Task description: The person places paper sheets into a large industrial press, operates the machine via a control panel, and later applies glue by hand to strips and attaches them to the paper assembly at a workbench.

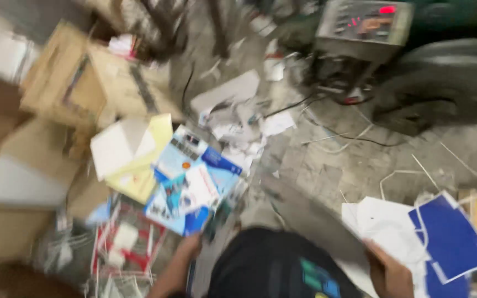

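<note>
Beyond the fingertips of both hands, a littered concrete floor (pixel 327 165) fills the view, which is blurred by head motion. Largest items first: flattened brown cardboard boxes (pixel 67 83) lie well past and to the left of the left hand's fingers; a dark tyre (pixel 443 83) and a grey metal control box (pixel 365 22) with red lights stand far ahead of the right hand's fingers. A yellow and white paper stack (pixel 133 149) lies just beyond the left fingertips, and a red and white wire rack (pixel 122 243) sits just beside them on the left. The left hand (pixel 191 245) grips the lower edge of a blue printed booklet (pixel 194 182), fingers closed on it; the booklet rises up and away from the fingertips, clear of the floor. The right hand (pixel 390 273) holds a bundle of white sheets (pixel 387 226), fingers wrapped under its near edge; a dark blue folder (pixel 451 237) lies against the sheets on the far right side of those fingers, though blur hides whether it is also in the grip. For sound handling, it appears advisable to keep each grip close to the spine or stacked edge, so that loose pages do not fan out or slip, and to keep both loads apart. Scraps of torn white paper (pixel 238 132) and thin cables (pixel 338 135) lie scattered well ahead of both hands.
</note>
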